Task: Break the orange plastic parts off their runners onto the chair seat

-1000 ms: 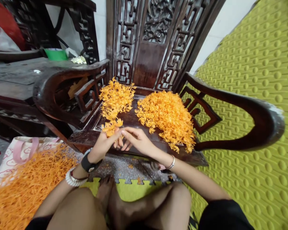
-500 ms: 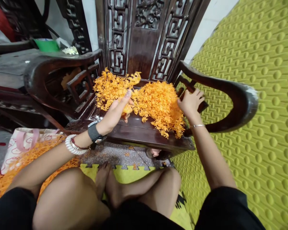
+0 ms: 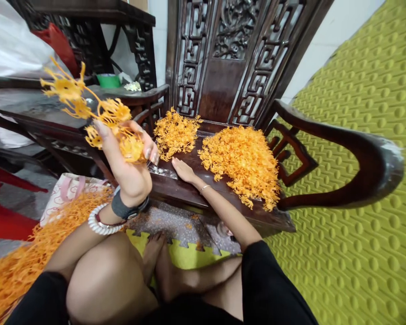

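My left hand (image 3: 130, 158) is raised close to the camera, fingers closed on a bunch of orange plastic sprigs (image 3: 88, 106) that stick out up and to the left. My right hand (image 3: 182, 170) lies flat and open on the dark wooden chair seat (image 3: 179, 192), between two heaps. The smaller orange heap (image 3: 176, 133) sits at the seat's back left. The larger orange heap (image 3: 242, 160) covers the seat's right half.
A tangle of orange plastic strands (image 3: 23, 257) lies on the floor at my left beside a pink-and-white bag (image 3: 66, 189). The carved chair's curved armrest (image 3: 341, 144) reaches out on the right over a green studded mat (image 3: 358, 225). A dark table (image 3: 43, 108) holding a green bowl (image 3: 108, 80) stands behind on the left.
My left hand has lifted the orange bunch away from the seat, up and to the left. My right hand has come off the right armrest side and now rests flat on the seat.
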A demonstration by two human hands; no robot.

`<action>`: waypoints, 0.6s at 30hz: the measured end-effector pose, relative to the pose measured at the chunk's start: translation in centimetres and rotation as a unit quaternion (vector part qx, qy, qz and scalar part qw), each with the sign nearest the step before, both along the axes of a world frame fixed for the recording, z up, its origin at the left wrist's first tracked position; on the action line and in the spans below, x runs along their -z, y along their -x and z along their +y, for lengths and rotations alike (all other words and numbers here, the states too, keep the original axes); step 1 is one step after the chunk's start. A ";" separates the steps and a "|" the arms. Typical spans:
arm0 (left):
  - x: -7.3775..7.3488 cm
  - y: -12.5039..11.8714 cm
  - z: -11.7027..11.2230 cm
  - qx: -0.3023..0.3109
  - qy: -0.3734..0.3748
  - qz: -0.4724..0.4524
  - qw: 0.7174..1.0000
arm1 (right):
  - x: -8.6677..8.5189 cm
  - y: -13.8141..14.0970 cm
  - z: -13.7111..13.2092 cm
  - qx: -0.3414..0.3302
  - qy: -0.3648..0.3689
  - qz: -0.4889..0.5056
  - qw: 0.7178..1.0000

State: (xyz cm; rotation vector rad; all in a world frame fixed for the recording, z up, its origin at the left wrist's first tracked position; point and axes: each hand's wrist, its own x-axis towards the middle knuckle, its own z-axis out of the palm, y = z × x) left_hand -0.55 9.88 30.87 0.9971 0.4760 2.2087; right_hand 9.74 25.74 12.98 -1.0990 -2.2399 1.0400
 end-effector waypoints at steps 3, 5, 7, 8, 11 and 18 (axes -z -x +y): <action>0.5 0.2 -0.3 0.017 -0.004 0.012 1.000 | -0.4 1.5 0.2 -0.066 0.044 0.052 0.995; 0.7 0.6 -0.3 0.012 -0.008 0.005 1.000 | -0.7 1.3 -0.3 -0.099 0.072 0.084 0.989; 1.0 1.0 -0.2 0.003 -0.006 -0.002 1.000 | -1.3 0.2 -0.8 -0.107 0.106 0.137 0.979; 1.1 1.2 -0.1 0.001 -0.001 -0.005 1.000 | -1.7 -0.6 -1.1 -0.104 0.130 0.183 0.969; 1.6 1.5 0.3 0.005 0.011 -0.010 1.000 | -3.9 -2.9 -2.3 -0.088 0.201 0.348 0.912; 2.2 0.8 0.7 0.033 0.004 -0.014 0.999 | -6.6 -5.9 -7.7 0.016 -0.045 0.248 0.968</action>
